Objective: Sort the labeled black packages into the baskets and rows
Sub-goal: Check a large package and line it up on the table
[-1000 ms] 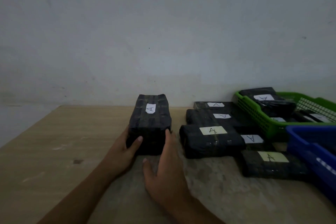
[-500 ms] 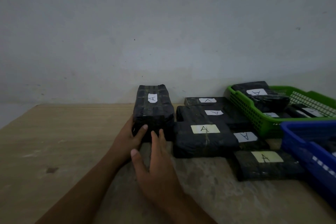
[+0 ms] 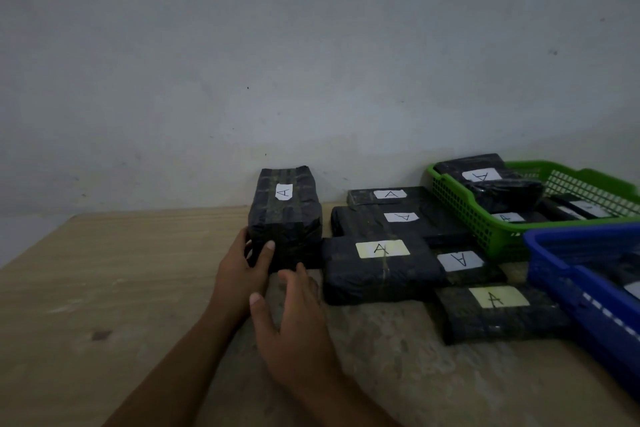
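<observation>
A tall black package labeled A [image 3: 284, 215] stands lengthwise on the wooden table [image 3: 121, 270], close against the left end of several flat black A packages [image 3: 381, 270]. My left hand [image 3: 240, 269] grips its near left corner, thumb on the front face. My right hand [image 3: 294, 326] lies relaxed on the table just in front of it, fingertips at the package's near bottom edge. A green basket [image 3: 460, 211] at the right holds more labeled packages. A blue basket [image 3: 561, 260] sits in front of it.
A plain wall [image 3: 311, 62] rises directly behind the table and the packages. Another flat A package [image 3: 498, 314] lies nearest me, beside the blue basket. Bare tabletop stretches to the left of my hands.
The tall package has slid right, closing the gap to the flat packages. My right hand came off its right side and now lies in front of its near face.
</observation>
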A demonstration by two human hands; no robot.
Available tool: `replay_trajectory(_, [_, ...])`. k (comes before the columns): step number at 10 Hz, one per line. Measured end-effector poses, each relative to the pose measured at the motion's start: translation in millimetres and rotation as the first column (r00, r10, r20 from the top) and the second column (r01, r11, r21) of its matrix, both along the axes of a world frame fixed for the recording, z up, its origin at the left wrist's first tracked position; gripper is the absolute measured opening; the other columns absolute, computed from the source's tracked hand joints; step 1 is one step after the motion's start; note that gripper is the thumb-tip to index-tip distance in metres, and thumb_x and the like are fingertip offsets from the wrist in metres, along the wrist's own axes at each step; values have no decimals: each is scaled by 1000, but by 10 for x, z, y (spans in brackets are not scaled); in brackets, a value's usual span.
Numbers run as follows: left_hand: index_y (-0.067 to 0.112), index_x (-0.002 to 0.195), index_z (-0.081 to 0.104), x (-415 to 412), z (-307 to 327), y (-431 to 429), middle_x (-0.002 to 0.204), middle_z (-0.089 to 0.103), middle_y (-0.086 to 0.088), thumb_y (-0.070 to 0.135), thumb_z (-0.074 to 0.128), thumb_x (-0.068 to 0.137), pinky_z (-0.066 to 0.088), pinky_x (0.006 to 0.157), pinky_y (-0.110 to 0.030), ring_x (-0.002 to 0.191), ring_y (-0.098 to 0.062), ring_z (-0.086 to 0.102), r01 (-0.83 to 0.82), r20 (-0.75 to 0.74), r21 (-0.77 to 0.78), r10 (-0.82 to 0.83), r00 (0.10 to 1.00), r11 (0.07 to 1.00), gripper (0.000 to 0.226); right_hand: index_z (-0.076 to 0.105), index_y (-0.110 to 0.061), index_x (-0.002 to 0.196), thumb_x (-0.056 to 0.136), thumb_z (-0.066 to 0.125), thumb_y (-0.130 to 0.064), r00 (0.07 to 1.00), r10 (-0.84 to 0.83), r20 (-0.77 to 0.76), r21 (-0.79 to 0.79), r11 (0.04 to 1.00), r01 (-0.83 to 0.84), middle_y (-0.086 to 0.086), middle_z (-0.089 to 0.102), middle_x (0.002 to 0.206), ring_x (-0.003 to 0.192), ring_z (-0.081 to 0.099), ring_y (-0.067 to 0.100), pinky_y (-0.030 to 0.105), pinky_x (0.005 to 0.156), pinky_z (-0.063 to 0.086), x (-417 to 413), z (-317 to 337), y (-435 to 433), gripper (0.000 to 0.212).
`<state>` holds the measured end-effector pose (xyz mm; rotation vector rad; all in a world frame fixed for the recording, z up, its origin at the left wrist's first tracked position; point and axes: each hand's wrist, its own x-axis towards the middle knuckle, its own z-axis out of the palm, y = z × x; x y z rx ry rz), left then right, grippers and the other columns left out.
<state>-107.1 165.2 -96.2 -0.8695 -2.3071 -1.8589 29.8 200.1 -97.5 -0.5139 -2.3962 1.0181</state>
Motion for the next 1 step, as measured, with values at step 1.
replay_trajectory(1, [19,129,50,50,1,-49,122,58,5,21,59,93,47,93,-26,115,-10,53,-30,20,17,30,999,999,37,36,-26,142,96,40,-54,1000,6,-29,-11,1000,-7,-4,33,154,143,28,11,27,112,31,61,6,-23,54])
